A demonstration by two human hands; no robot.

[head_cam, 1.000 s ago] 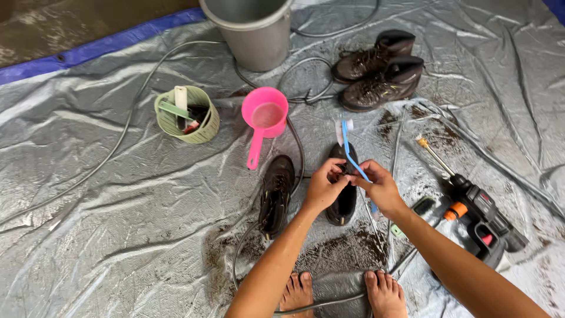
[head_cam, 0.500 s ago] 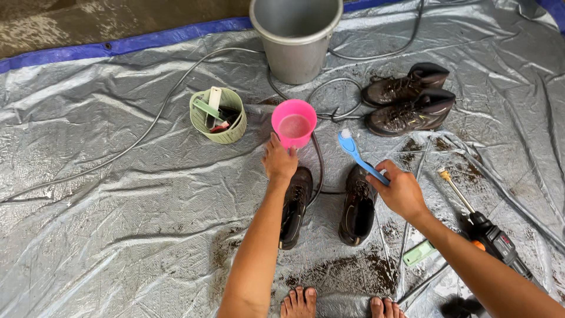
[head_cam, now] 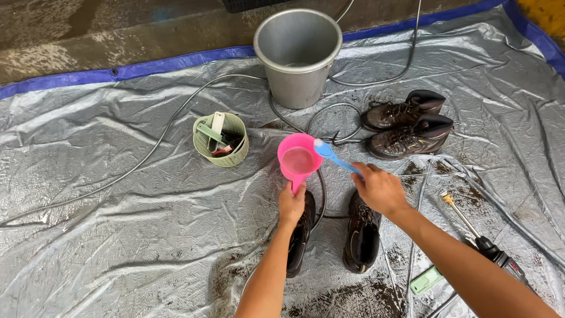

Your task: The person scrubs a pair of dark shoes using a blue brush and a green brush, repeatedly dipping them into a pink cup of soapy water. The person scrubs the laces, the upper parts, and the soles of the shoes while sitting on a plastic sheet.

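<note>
My left hand (head_cam: 292, 204) is closed around the handle of the pink scoop (head_cam: 299, 160), and the bowl of the scoop sits just beyond my knuckles with a little water in it. My right hand (head_cam: 379, 188) grips the blue brush (head_cam: 333, 156) by its handle; the brush head reaches past my fingertips to the scoop's rim, and it looks to be touching or dipping over that rim, though I can't be sure from this angle.

Directly under my two wrists lie two dark shoes (head_cam: 360, 235), one beneath each forearm, side by side on the silver tarp (head_cam: 118, 235), with mud smeared near their heels. Beyond my right fingers, further out, a second pair of brown boots (head_cam: 409, 125) rests on its side. Straight ahead of the scoop stands a grey bucket (head_cam: 298, 56). Off to the left of my left hand is a small green basket (head_cam: 222, 140) holding a few tools. A thin black hose (head_cam: 147, 156) loops across the tarp past the scoop. To the right of my right forearm lies a power drill with a long bit (head_cam: 482, 241).
</note>
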